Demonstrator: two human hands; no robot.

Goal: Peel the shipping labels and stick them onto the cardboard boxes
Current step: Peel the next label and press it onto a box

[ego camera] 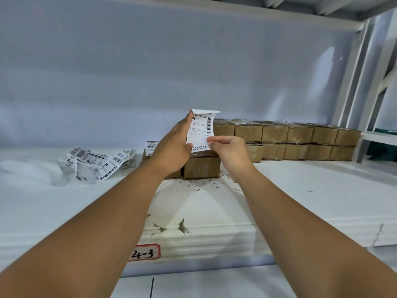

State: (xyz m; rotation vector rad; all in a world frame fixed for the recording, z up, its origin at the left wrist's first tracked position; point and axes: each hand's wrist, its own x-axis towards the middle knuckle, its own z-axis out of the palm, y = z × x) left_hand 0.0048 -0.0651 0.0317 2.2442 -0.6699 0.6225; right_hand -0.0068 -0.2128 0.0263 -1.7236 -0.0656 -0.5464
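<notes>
White paper shipping label [200, 131] held upright between both grips, print facing the camera, top edge curled over above the left grip [174, 147]. Left grip clamped along the label's left edge, fingertips up near the top corner; right grip [227, 149] pinched on the lower right corner, thumb and forefinger together on the paper. Directly below both grips, a brown cardboard box [202, 167], probably the target. Just beneath the left grip, another box [176, 174], already bearing a label. Well to the left of the left grip, a loose heap of label strips [96, 162] on the shelf [300, 190]; to the right of the right grip, two tiers of boxes [300, 140] lined up along the wall. Step in hand, by the look of it: parting label from backing; how far parted, cannot tell. To do it well: keep the left grip firm as anchor, draw the right grip's corner away slowly at a shallow angle, and avoid fingering the sticky face or folding it onto itself. Then lower flat over the box below, set one edge first, and smooth across toward the other grip, barcode kept uncreased.
</notes>
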